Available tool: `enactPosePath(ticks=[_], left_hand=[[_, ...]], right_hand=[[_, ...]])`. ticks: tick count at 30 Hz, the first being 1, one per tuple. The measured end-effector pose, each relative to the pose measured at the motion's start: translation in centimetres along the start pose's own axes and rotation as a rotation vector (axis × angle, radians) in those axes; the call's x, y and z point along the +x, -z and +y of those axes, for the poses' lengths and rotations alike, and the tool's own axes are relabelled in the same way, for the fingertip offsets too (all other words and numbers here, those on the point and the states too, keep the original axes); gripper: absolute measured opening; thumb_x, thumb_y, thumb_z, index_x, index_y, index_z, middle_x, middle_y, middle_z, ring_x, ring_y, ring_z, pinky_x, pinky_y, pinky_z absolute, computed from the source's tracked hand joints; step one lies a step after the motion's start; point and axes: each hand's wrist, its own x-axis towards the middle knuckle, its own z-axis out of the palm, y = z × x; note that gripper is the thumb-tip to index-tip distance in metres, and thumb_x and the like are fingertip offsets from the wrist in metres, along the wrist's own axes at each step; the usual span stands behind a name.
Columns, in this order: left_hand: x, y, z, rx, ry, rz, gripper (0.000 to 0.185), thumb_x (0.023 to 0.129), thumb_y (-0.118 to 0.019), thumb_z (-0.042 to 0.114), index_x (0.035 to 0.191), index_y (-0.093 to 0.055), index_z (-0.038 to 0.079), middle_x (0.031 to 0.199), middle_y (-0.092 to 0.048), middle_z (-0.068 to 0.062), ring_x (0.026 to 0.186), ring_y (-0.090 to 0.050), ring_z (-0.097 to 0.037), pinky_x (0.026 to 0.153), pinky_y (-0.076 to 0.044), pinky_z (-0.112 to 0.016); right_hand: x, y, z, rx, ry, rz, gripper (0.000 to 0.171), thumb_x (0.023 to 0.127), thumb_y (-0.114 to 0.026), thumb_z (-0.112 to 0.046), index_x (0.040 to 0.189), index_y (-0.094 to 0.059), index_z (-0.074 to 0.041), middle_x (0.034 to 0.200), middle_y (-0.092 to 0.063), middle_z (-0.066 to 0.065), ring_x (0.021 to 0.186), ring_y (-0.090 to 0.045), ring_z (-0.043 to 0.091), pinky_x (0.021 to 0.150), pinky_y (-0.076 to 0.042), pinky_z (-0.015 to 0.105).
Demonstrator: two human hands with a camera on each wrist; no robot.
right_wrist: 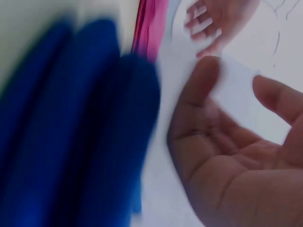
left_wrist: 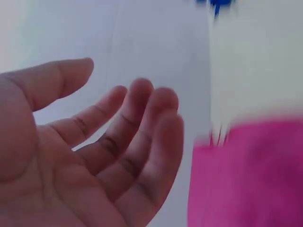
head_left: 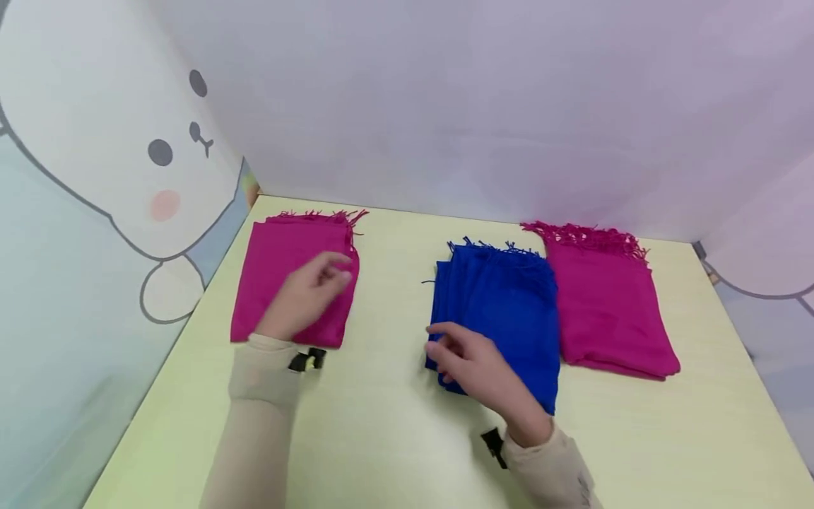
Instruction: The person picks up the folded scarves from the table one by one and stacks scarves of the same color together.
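Magenta folded scarf [head_left: 294, 279] lies near the worktop's [head_left: 381, 424] far-left corner under the left hand [head_left: 308, 295], fingers relaxed, gripping nothing. Right hand [head_left: 473, 364], fingers loosely spread and empty, hovers at the blue scarf's [head_left: 502, 311] near-left corner; a clean pinch at that corner seems best. Wrist views alone show the bare palms.

You have a bare strip of table [head_left: 394, 283] between the left folded pink scarf [head_left: 280, 268] and the folded blue scarf [head_left: 509, 311], wide enough for a hand to pass. The blue scarf lies just beside the right pink scarf [head_left: 610, 311]; there is no lane between them. The near table edge is open across its width. Walls close the far side, with panels close on both flanks.
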Motion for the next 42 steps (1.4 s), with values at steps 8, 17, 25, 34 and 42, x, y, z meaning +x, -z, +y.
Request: enactPosePath(ticks=[8, 17, 25, 34, 42], left_hand=[[-2.7, 6.4, -4.6, 0.21, 0.184, 0.137, 0.057, 0.103, -0.049, 0.043, 0.149, -0.041, 0.011, 0.141, -0.049, -0.02, 0.129, -0.045, -0.04, 0.104, -0.039, -0.061], [-5.4, 9.6, -7.0, 0.256, 0.469, -0.119, 0.076, 0.1, -0.047, 0.054, 0.155, -0.023, 0.007, 0.145, -0.041, -0.027, 0.11, -0.061, -0.041, 0.089, -0.05, -0.055], [-5.7, 9.9, -7.7, 0.153, 0.529, -0.185, 0.079, 0.099, -0.053, 0.051, 0.154, -0.017, 0.006, 0.134, -0.05, -0.024, 0.097, -0.068, -0.029, 0.088, -0.054, -0.045], [-5.6, 9.9, -8.3, 0.049, 0.383, -0.155, 0.069, 0.104, -0.048, 0.029, 0.159, -0.007, 0.017, 0.133, -0.042, -0.028, 0.097, -0.065, -0.034, 0.088, -0.055, -0.046], [-5.7, 10.1, -7.8, -0.164, 0.362, -0.053, 0.06, 0.106, -0.049, 0.027, 0.157, -0.019, 0.018, 0.129, -0.045, -0.027, 0.11, -0.062, -0.037, 0.102, -0.049, -0.045]], right_hand=[[5.6, -5.2, -1.6, 0.148, 0.004, -0.205, 0.054, 0.1, -0.057, -0.043, 0.145, -0.047, -0.014, 0.128, -0.061, 0.008, 0.102, -0.069, 0.031, 0.097, -0.051, 0.048], [9.4, -8.7, -2.6, 0.342, -0.097, -0.273, 0.064, 0.098, -0.061, -0.039, 0.149, -0.036, -0.009, 0.131, -0.058, 0.017, 0.111, -0.064, 0.035, 0.098, -0.052, 0.043], [10.9, -10.9, -3.0, 0.55, -0.124, -0.262, 0.069, 0.099, -0.061, -0.028, 0.154, -0.024, -0.01, 0.128, -0.055, 0.019, 0.108, -0.064, 0.036, 0.097, -0.053, 0.04], [12.2, -12.1, -3.7, 0.514, -0.139, -0.234, 0.078, 0.095, -0.064, -0.022, 0.158, -0.018, -0.014, 0.085, -0.059, 0.01, 0.075, -0.056, 0.023, 0.079, -0.052, 0.034], [12.6, -12.4, -4.0, 0.66, -0.181, -0.272, 0.078, 0.096, -0.061, -0.02, 0.158, -0.013, -0.013, 0.115, -0.059, 0.014, 0.098, -0.065, 0.024, 0.098, -0.052, 0.041]])
